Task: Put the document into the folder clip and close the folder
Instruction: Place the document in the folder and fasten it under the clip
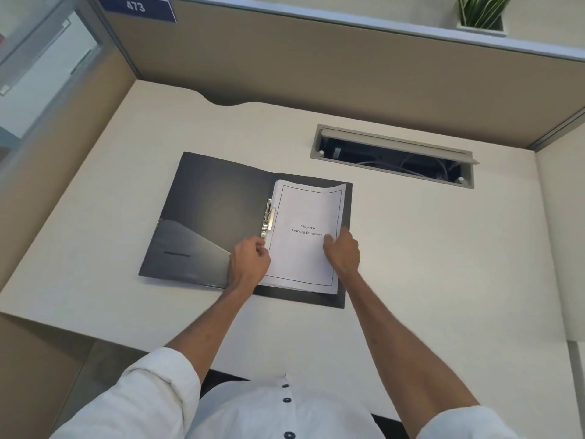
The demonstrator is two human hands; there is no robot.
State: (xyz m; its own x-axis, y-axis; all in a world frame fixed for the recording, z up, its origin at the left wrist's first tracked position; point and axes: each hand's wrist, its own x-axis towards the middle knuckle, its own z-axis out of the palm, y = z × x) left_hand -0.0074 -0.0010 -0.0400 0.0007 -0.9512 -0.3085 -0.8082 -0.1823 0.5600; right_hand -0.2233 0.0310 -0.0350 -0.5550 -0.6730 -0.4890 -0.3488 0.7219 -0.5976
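Observation:
A black folder (209,213) lies open on the desk. A white document (305,210) titled "Chapter 6 Learning Experience" rests on the folder's right half, its top right corner curled up. A metal clip (268,217) runs along the spine at the document's left edge. My left hand (250,261) touches the document's lower left edge just below the clip, fingers curled. My right hand (343,250) grips the document's right edge, thumb on top of the page.
An open cable tray (392,155) with wires is set into the desk behind the folder. Beige partition walls (316,74) enclose the desk at the back and both sides. A potted plant (482,14) stands behind the partition.

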